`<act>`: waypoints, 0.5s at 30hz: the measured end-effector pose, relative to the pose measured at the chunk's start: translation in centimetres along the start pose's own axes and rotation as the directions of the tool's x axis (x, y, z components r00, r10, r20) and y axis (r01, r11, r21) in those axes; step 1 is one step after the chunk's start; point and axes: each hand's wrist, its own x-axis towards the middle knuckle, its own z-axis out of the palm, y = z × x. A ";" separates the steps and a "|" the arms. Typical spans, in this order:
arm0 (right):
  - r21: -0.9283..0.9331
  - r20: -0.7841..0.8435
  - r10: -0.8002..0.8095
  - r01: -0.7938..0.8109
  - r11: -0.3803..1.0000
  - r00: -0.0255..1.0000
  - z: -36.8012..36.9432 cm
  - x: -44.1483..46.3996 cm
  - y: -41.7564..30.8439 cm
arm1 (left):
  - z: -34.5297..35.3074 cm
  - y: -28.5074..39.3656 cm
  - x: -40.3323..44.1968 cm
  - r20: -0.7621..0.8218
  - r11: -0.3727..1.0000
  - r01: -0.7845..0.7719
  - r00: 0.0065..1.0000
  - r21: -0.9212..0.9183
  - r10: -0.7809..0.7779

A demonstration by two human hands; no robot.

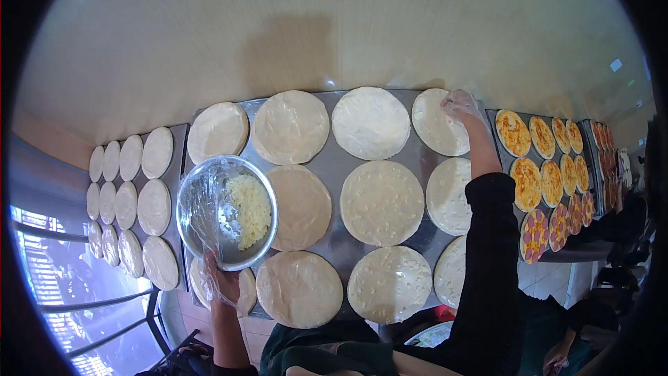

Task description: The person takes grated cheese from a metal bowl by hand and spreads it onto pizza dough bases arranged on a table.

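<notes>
Live now: the L hand [221, 280], in thin clear plastic, has the steel bowl [243, 259] clenched by its near rim, pale crumbly topping [248, 212] inside. R hand [460, 103], gloved too, is at the far R dough round [431, 125] on the metal tray [330, 161], fingers bunched; can't tell if they hold any bits. Looks like scattering's in hand, w/ bits on the mid dough round [382, 202]; next move prob calls for a steady bowl & light, even finger release
</notes>
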 end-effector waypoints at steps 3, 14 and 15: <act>0.156 -0.025 0.117 -0.112 0.981 0.993 1.8 2.3 0.9 | -0.3 -0.3 0.3 -0.002 1.000 -0.002 1.000 0.010 0.002; 0.127 -0.057 -0.143 0.150 0.981 0.988 2.8 3.7 0.0 | 1.0 -0.2 0.6 -0.024 0.998 0.013 1.000 -0.061 -0.014; 0.216 -0.060 -0.111 0.121 0.969 0.992 2.9 3.7 0.0 | 0.9 -0.2 0.7 -0.012 0.998 0.009 1.000 -0.056 -0.009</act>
